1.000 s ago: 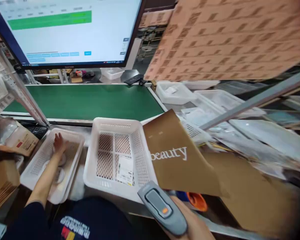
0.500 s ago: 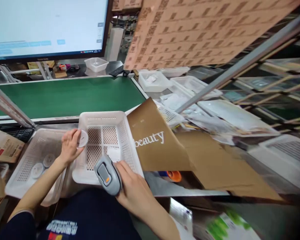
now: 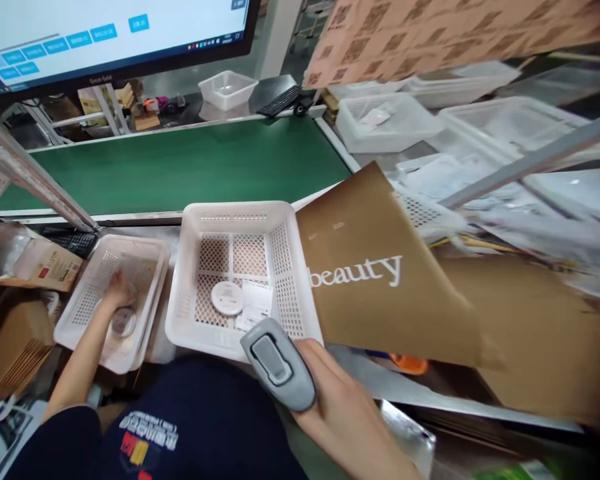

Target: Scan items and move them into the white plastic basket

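Scanning step: right hand [image 3: 340, 407] gripped barcode scanner [image 3: 279, 362]; left hand [image 3: 114, 293] reached round compacts [image 3: 123, 321] in left basket [image 3: 153, 300], grip unclear; next needs lifting one.

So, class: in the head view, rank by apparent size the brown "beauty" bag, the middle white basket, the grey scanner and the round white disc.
1. brown bag
2. middle white basket, close behind
3. grey scanner, nearer the camera
4. round white disc

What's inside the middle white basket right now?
The middle white basket holds one round white disc lying flat on the mesh floor, with a printed paper slip beside it. The scanner in the right hand covers the basket's near rim.
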Demonstrator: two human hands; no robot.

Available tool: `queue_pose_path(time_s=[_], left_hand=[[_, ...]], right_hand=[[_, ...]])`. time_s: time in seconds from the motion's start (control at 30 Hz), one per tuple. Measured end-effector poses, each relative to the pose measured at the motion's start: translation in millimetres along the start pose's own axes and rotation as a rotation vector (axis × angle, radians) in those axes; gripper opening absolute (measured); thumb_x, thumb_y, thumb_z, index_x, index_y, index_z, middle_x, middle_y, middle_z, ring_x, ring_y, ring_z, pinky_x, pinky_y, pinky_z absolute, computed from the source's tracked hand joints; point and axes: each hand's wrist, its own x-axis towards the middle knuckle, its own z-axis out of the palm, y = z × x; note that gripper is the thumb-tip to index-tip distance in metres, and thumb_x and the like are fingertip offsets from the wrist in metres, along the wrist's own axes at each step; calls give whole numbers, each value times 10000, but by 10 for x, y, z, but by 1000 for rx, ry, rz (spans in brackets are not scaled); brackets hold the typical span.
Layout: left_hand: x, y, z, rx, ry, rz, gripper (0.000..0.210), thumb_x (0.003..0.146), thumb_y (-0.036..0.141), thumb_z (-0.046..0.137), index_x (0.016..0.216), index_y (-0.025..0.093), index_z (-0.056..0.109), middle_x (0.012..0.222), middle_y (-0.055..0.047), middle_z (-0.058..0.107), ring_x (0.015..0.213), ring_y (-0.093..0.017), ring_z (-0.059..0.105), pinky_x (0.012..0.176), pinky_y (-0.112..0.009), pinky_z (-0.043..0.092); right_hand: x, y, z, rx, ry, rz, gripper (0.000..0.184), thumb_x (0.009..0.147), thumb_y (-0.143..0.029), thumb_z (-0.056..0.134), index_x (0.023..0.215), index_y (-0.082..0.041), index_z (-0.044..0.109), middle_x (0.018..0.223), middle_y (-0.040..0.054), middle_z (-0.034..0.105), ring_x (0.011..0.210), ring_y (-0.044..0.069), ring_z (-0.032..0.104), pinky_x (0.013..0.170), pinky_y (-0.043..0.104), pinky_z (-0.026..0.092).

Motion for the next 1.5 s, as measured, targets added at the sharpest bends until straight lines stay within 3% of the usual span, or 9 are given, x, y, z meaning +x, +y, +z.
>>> queue_pose_path(time_s=[0.1, 0.23, 0.5, 0.67, 0.87, 1.0, 1.17, 1.33, 1.5], left_hand=[[-170, -96, 69, 85, -42, -108, 500, 746, 263, 815, 1173, 92, 620, 1002, -160, 738, 922, -342, 726, 784, -411, 569], [-177, 255, -206, 140, 87, -86, 744, 795, 324, 842, 1418, 22, 569, 1379, -320, 641, 1295, -486, 622, 1079, -586, 510], [-429, 1743, -672, 177, 288, 778, 678, 934, 257, 714, 1598, 251, 577, 1527, -152, 627, 1404, -348, 568, 1165, -455, 435], [-249, 2422, -648, 201, 157, 873, 835, 917, 286, 771, 1691, 212, 466, 1687, -184, 494, 1511, -376, 487, 1249, -486, 375], [204, 1665, -826, 108, -60, 642, 682, 1008, 247, 580, 1673, 200, 437, 1740, -177, 419, 1567, -339, 458, 1285, -513, 384], [-147, 667, -551, 261, -355, 219, 718, 789, 120, 689, 1498, 99, 577, 1458, -274, 666, 1298, -424, 695, 1109, -572, 542], [-707, 42, -124, 290, -382, 120, 619, 630, 149, 819, 1230, 145, 671, 1196, -214, 775, 1197, -466, 733, 1108, -641, 514], [-570, 210, -385, 152, -124, 152, 672, 845, 390, 771, 1415, 96, 571, 1383, -248, 625, 1346, -396, 617, 1152, -526, 515], [-357, 1179, -606, -131, 179, 581, 679, 857, 412, 777, 1474, 180, 616, 1439, -185, 550, 1372, -345, 573, 1190, -480, 506]], right_hand=[[108, -125, 40, 1, 9, -76, 479, 795, -53, 484, 1239, -207, 580, 1103, 109, 702, 846, 258, 771, 636, 323, 613], [229, -285, 39, -23, 13, -149, 504, 727, -27, 460, 1188, -192, 580, 1056, 96, 695, 759, 258, 758, 604, 351, 622], [265, -455, -81, -102, 187, -195, 542, 768, -79, 515, 1302, -161, 544, 1068, 109, 694, 838, 285, 771, 650, 359, 634], [115, -286, -168, -178, 266, -56, 501, 769, -114, 549, 1265, -185, 546, 1054, 98, 698, 819, 288, 761, 597, 333, 574], [-209, -43, -225, -18, 327, 28, 442, 781, -93, 542, 1195, -248, 543, 1067, 76, 670, 887, 252, 736, 670, 291, 567], [-211, -14, -132, 22, 226, 47, 455, 820, -94, 561, 1250, -244, 567, 1132, 98, 694, 936, 276, 755, 707, 318, 589], [10, -203, 10, 3, 218, -143, 519, 803, -96, 516, 1312, -195, 546, 1116, 107, 706, 855, 276, 772, 614, 333, 599], [118, -376, 58, 29, 136, -218, 535, 807, -87, 504, 1330, -187, 551, 1094, 103, 684, 829, 263, 751, 619, 338, 605], [148, -526, 36, -7, 9, -163, 535, 798, -62, 519, 1318, -172, 581, 1134, 110, 688, 923, 274, 749, 704, 352, 607]])
